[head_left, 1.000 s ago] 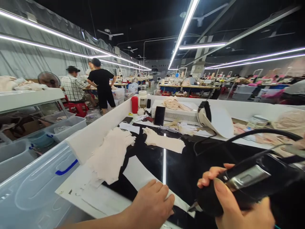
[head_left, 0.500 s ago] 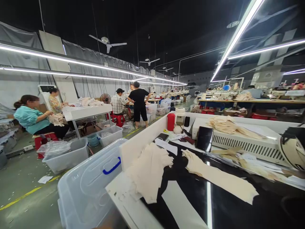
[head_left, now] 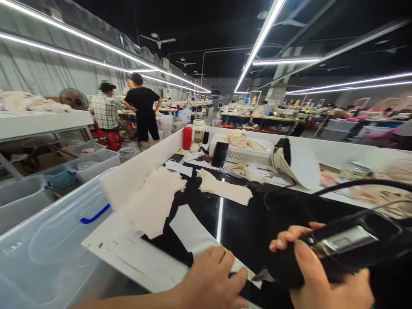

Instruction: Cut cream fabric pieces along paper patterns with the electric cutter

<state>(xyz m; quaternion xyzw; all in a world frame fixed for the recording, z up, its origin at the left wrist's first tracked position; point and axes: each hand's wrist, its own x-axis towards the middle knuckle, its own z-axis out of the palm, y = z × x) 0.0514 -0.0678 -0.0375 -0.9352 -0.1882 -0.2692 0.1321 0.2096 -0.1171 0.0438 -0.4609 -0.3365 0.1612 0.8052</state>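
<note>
The right hand [head_left: 323,283] and left hand [head_left: 212,274] are back in view after a glance left, so work seems resumed. The right grip is clamped round a black power tool [head_left: 383,240], metal tip [head_left: 265,275] by the end of a white strip [head_left: 188,227]; the left curls over the strip, pinching or not I cannot tell. Cream fabric [head_left: 157,197] lies beyond on the black surface [head_left: 244,227].

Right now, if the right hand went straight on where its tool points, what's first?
Likely the white strip, at its end, then the left hand. The right hand aims the metal tip of its black tool there; contact is unclear.
</note>
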